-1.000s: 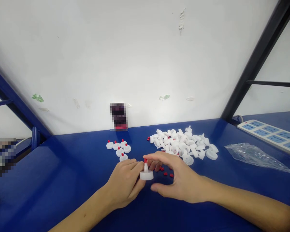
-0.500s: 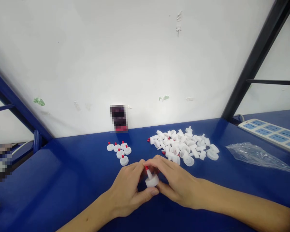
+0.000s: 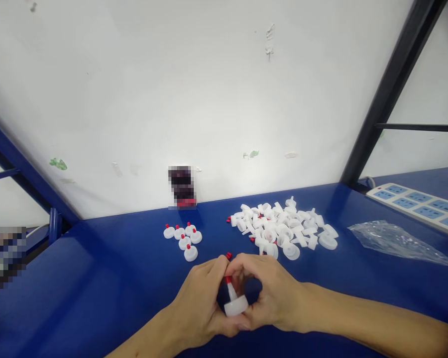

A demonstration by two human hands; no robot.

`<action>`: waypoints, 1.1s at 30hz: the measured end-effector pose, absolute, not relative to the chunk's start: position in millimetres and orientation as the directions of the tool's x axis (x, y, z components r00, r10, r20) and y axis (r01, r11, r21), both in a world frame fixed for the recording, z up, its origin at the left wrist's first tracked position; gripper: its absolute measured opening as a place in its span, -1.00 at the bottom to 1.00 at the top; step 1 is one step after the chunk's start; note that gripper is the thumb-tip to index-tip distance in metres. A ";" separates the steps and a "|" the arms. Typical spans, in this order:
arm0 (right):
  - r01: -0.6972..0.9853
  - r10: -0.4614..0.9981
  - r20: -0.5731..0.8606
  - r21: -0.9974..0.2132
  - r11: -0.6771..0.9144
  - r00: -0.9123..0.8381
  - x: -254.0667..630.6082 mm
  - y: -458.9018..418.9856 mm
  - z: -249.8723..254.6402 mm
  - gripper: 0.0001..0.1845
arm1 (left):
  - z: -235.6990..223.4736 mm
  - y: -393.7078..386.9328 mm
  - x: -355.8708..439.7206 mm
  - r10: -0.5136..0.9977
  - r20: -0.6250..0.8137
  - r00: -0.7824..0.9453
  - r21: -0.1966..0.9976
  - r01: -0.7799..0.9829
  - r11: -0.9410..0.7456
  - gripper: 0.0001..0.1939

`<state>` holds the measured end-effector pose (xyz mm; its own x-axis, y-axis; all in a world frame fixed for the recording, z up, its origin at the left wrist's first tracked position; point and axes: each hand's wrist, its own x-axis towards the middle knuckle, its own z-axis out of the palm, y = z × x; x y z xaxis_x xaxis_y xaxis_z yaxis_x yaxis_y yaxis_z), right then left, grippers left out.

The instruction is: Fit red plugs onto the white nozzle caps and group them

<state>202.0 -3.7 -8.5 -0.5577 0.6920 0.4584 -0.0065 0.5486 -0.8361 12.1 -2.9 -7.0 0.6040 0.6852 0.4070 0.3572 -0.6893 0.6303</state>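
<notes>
A white nozzle cap (image 3: 236, 305) with a small red tip (image 3: 229, 280) is held between my hands, its wide round base toward me and its tip pointing away. My left hand (image 3: 197, 303) is closed around it from the left, with the thumb under the base. From the other side, my right hand (image 3: 280, 293) pinches it, index finger at the red tip and thumb by the base. Beyond my fingertips lie small red tips (image 3: 229, 256) on the blue table (image 3: 127, 278).
Several white caps with red tips (image 3: 184, 242) stand upright in a group, left of centre. To the right lies a heap of loose white nozzle caps (image 3: 283, 231) with some red pieces. Farther right are a clear plastic bag (image 3: 395, 241) and a power strip (image 3: 418, 204).
Both hands, with the nozzle cap, have come lower in the view. My right fingers now curve in a rounder ring, and red tips beyond the fingertips have come into sight.
</notes>
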 end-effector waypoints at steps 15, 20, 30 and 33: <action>-0.165 0.764 0.277 -0.961 0.223 -0.583 197.1 -18.1 3.1 -0.49 | -14.3 -5.1 18.4 0.579 0.589 0.564 0.616 0.150 -0.773 -0.36; 0.038 0.681 0.501 -0.790 0.611 -0.535 200.9 -4.6 3.4 -0.54 | -3.2 1.1 8.9 0.688 0.484 0.541 0.556 0.417 -0.719 -0.68; 0.357 0.609 0.500 -0.512 0.781 -0.616 212.3 0.7 3.3 -0.29 | -3.7 23.2 -13.6 0.659 0.560 0.502 0.407 0.526 -0.747 -0.57; 0.443 0.634 0.547 -0.454 0.773 -0.546 217.6 4.3 8.3 -0.34 | -3.6 35.7 -26.0 0.599 0.576 0.556 0.248 0.579 -0.777 -0.58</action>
